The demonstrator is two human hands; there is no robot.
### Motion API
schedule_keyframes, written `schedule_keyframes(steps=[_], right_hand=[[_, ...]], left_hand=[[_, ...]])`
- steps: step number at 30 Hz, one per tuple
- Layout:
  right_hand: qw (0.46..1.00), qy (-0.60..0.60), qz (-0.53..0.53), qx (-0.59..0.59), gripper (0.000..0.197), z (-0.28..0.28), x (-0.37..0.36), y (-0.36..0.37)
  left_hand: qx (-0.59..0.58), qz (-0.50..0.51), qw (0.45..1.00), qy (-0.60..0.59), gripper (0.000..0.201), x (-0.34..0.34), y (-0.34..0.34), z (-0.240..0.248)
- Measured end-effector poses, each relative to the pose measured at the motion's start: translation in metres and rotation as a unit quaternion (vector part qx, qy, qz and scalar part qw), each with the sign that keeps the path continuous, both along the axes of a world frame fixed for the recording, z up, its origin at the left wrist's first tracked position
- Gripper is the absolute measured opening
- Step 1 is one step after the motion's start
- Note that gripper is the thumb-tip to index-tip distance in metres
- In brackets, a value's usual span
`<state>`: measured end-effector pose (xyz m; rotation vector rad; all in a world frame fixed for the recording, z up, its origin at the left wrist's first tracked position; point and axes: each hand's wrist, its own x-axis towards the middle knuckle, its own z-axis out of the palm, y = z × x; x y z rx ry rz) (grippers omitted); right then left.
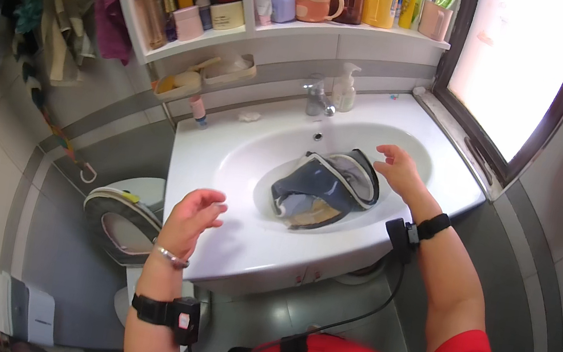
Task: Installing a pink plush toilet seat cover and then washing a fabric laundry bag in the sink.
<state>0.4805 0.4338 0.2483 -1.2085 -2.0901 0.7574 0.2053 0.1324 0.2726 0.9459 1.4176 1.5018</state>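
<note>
1. Dark fabric piece (327, 187), one: lies bunched in the bowl of the washbasin (200, 156), apparently in water. Risk: if the drain is beneath it, the cloth could cover it and hold the water back.
2. Right grip (400, 171), bare hand: fingers parted, nothing held, just beside the fabric's right end. Risk: wet cloth, taken by one edge, could slip or drip.
3. Left grip (192, 221), bare hand: fingers loosely curled, nothing held, over the basin's near-left edge, apart from the cloth.
4. Wrist unit (400, 239), right, black, boxy; thin black cable (391, 297) hanging from it. Risk: a low reach could wet the unit; the cable could snag on the rim.
5. Materials, fabric: blue-grey, wet-looking, pale piping, black edging, a tan patch; folded into curved lobes.
6. Materials, basin: glossy white, oval bowl, broad smooth surround.
7. Faucet (318, 99): shiny metal, short spout.
8. Pump bottle (345, 89): translucent, rounded.
</note>
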Motion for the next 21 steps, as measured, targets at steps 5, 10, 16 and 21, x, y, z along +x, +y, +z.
schedule_keyframes(steps=[5, 10, 16, 21], right_hand=[[0.998, 0.02, -0.021, -0.063, 0.039, 0.006, -0.016, 0.042], [0.994, -0.027, -0.049, -0.093, 0.048, -0.01, -0.027, 0.057], [0.964, -0.253, 0.008, -0.088, 0.074, -0.055, -0.034, 0.057], [0.896, -0.421, 0.135, -0.046, 0.101, -0.059, -0.064, 0.061]], left_hand=[[-0.007, -0.035, 0.999, 0.015, 0.04, 0.007, 0.104, 0.009], [-0.052, -0.05, 0.997, 0.019, 0.056, 0.004, 0.184, -0.022], [-0.153, -0.192, 0.896, 0.369, 0.09, 0.024, 0.249, -0.064], [-0.303, -0.246, 0.764, 0.514, 0.116, 0.034, 0.275, -0.104]])
